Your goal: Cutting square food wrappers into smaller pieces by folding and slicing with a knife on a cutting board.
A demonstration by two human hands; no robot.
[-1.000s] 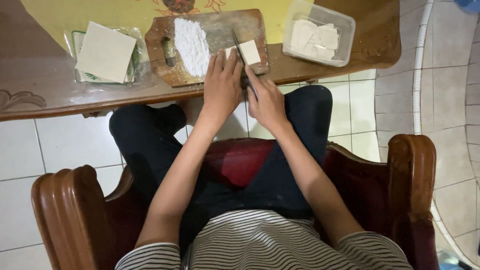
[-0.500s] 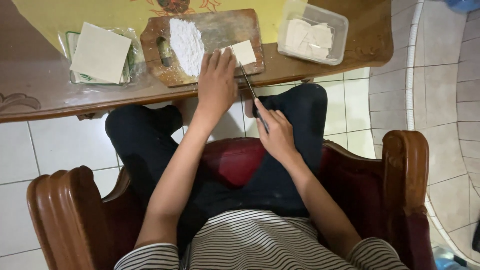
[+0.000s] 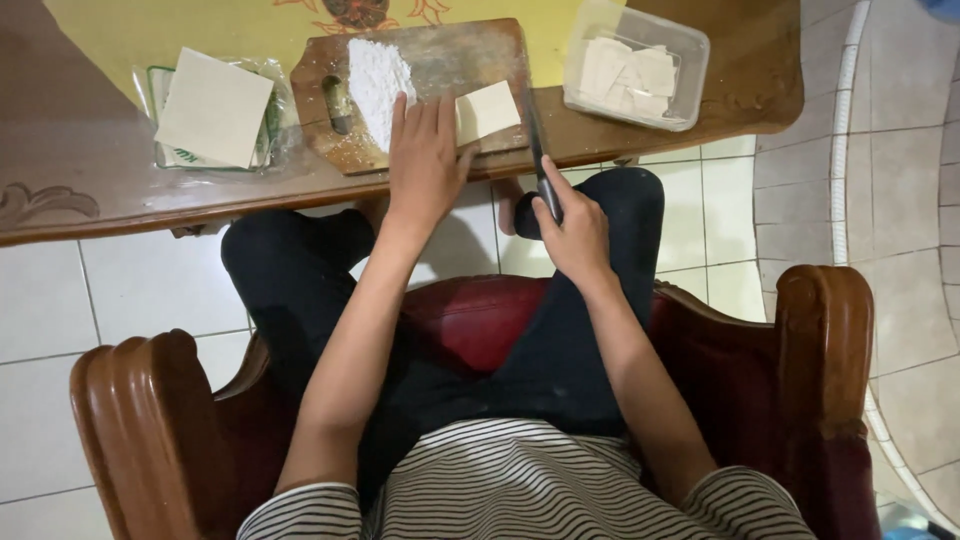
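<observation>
My left hand (image 3: 425,155) lies flat on the wooden cutting board (image 3: 455,55), fingers spread, its fingertips beside a pale square sheet of dough (image 3: 488,110) and a heap of white flour (image 3: 377,80). My right hand (image 3: 572,230) grips the dark handle of a knife (image 3: 535,140). The blade points away from me, along the board's right edge, just right of the square sheet. The board rests on a brown wooden table (image 3: 80,170).
A stack of pale square sheets (image 3: 212,107) lies on a clear plastic bag at the left. A clear plastic tub (image 3: 692,60) with cut pale pieces stands at the right. I sit in a wooden armchair (image 3: 140,420) with a red seat on white floor tiles.
My right hand drew back off the board towards me with the knife, then moved forward so that the blade lies along the board's right edge. My left hand stayed on the board.
</observation>
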